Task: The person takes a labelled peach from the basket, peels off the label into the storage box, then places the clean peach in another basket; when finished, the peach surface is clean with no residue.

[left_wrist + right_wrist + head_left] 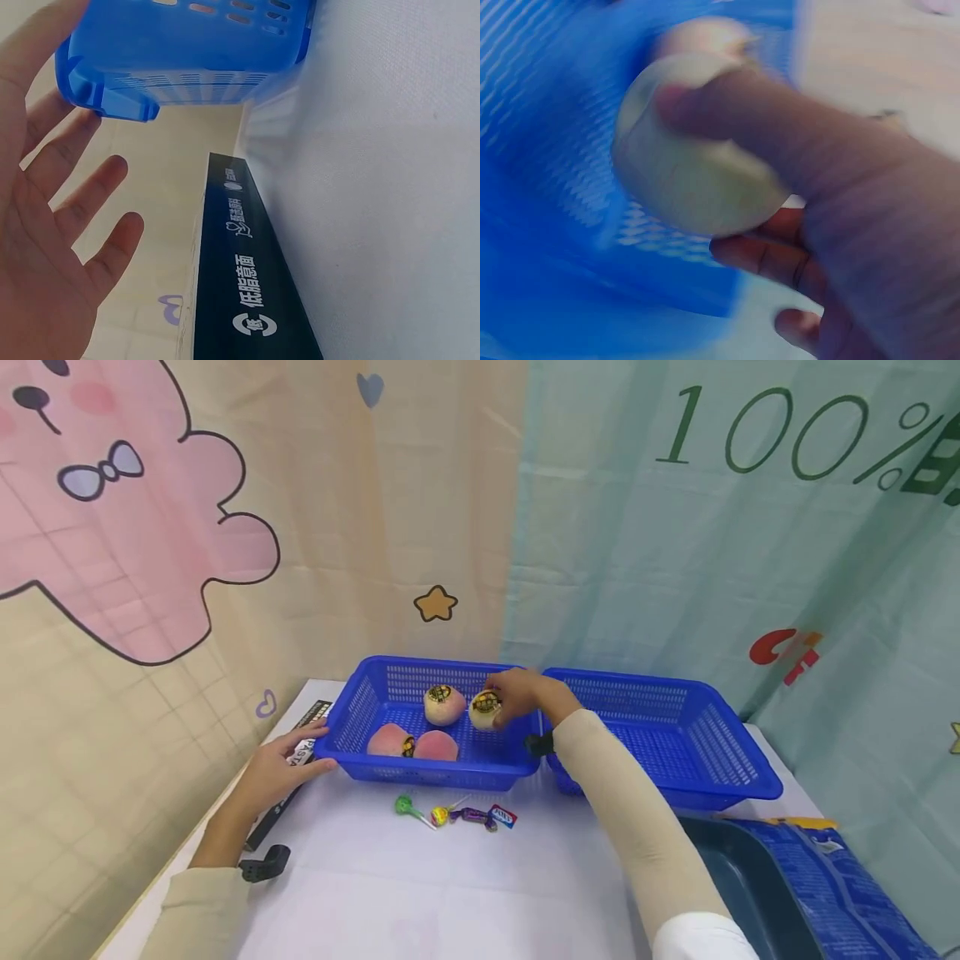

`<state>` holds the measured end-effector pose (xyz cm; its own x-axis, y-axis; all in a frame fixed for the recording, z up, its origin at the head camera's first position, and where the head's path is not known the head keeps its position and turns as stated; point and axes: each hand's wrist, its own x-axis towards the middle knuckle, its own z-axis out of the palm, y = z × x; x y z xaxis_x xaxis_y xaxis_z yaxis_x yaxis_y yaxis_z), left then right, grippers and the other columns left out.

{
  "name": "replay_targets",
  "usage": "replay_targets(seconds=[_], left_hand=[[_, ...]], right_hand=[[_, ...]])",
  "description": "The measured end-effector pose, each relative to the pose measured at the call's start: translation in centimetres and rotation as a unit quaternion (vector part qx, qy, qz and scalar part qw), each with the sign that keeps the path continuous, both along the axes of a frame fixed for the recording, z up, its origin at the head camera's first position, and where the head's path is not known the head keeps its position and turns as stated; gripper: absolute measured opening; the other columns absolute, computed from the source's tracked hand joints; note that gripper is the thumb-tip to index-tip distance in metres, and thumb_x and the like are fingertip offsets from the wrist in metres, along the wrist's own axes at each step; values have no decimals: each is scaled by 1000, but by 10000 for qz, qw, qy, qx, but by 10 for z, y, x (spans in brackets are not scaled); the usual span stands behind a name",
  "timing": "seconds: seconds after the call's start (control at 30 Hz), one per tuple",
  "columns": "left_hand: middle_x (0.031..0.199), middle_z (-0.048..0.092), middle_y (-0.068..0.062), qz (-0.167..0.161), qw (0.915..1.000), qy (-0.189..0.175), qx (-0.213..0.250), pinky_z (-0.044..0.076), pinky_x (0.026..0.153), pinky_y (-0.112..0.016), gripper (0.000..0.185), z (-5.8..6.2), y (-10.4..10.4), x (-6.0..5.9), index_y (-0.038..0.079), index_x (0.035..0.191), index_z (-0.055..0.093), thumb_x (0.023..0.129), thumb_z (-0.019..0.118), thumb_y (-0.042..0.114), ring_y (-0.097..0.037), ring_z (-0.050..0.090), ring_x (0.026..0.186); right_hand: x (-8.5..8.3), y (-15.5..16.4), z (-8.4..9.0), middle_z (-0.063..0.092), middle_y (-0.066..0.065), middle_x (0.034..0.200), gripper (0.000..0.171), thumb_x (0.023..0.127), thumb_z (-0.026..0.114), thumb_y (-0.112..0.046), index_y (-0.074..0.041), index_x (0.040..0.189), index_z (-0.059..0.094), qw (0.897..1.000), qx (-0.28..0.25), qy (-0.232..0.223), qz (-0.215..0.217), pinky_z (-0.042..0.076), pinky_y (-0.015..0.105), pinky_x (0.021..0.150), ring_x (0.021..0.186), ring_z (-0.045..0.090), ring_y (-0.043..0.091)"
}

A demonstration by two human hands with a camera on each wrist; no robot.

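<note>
Beige fabric (315, 527) hangs over on the left, meeting pale teal fabric (600, 568) just behind the white tabletop (420, 893); both sag in soft vertical folds. A big pink cartoon animal (150, 552) with a bow tie (108, 470) fills the beige side, near small hearts (370, 390) and an orange star (436, 603). Green "100%" lettering (795, 437) runs across the teal, a red motif (768, 647) below. The light falls gently, without harsh glare.

The head view is brightly lit, the right wrist view blurred.
</note>
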<state>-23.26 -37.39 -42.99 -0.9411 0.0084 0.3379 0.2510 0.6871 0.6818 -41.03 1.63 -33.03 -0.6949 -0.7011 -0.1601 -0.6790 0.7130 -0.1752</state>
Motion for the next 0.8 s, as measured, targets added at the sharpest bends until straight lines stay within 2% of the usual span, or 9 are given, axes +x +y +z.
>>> replay_targets(seconds=[0.1, 0.17, 0.23, 0.37, 0.47, 0.53, 0.63, 0.73, 0.8], left_hand=[[152, 48, -13, 41, 10000, -39, -32, 36, 106, -65, 65, 2, 1, -2, 4, 138, 61, 86, 82, 38, -47, 36, 140], [152, 48, -14, 62, 10000, -63, -25, 37, 106, -65, 65, 3, 2, -1, 4, 138, 61, 87, 82, 38, -48, 36, 140], [151, 48, -14, 72, 10000, -37, -2, 37, 105, -65, 65, 2, 3, -1, 3, 138, 60, 87, 82, 37, -48, 37, 139], [151, 48, -13, 92, 9999, 10, -62, 39, 104, -65, 65, 2, 2, 1, 3, 139, 60, 87, 82, 36, -48, 38, 139], [152, 48, -13, 124, 9998, -2, -131, 38, 104, -65, 67, 4, 1, 2, 3, 140, 59, 87, 81, 38, -49, 37, 139], [152, 48, -14, 144, 9998, 23, -137, 38, 103, -66, 68, 5, 0, 3, 2, 140, 59, 87, 82, 37, -50, 37, 138], [151, 48, -16, 173, 9997, 64, -152, 39, 102, -66, 68, 6, 0, 5, 1, 140, 58, 87, 82, 36, -51, 39, 137], [150, 49, -17, 151, 9997, 79, -171, 39, 101, -68, 67, 6, 2, 5, 0, 140, 58, 87, 82, 34, -52, 39, 136], [148, 50, -20, 79, 9993, 264, -246, 38, 101, -70, 63, 6, 5, 5, 0, 136, 61, 86, 83, 32, -53, 39, 135]], right_hand=[[18, 20, 23, 63, 6, 121, 68, 80, 85, -30, -5, 136, 55, 9944, -976, -144, 383, 51, 39, 93, 106, 59, 22], [40, 37, 32, 62, 4, 123, 70, 81, 85, -31, -5, 138, 53, 9878, -1400, -133, 668, 52, 37, 91, 106, 59, 19], [66, 55, 34, 62, 1, 122, 69, 81, 85, -32, -6, 137, 54, 9815, -1639, -55, 984, 52, 36, 90, 106, 59, 17], [119, 89, 11, 61, -6, 121, 68, 80, 86, -32, -10, 137, 55, 9784, -1645, -260, 1225, 53, 35, 90, 106, 58, 11], [146, 106, -15, 60, -11, 119, 67, 79, 86, -32, -12, 136, 56, 9841, -1304, -608, 1040, 53, 34, 91, 105, 57, 7], [154, 113, -31, 60, -14, 117, 67, 78, 87, -34, -14, 135, 57, 9879, -1069, -778, 806, 53, 33, 91, 104, 57, 4], [157, 118, -50, 60, -15, 114, 66, 77, 88, -36, -14, 132, 59, 9907, -882, -919, 487, 53, 31, 92, 102, 56, 4], [157, 119, -62, 61, -15, 113, 65, 76, 89, -37, -14, 130, 60, 9904, -798, -1077, 335, 52, 29, 92, 102, 56, 3], [158, 120, -67, 61, -15, 114, 65, 76, 90, -37, -14, 129, 61, 9896, -778, -1180, 277, 52, 30, 93, 103, 57, 4]])
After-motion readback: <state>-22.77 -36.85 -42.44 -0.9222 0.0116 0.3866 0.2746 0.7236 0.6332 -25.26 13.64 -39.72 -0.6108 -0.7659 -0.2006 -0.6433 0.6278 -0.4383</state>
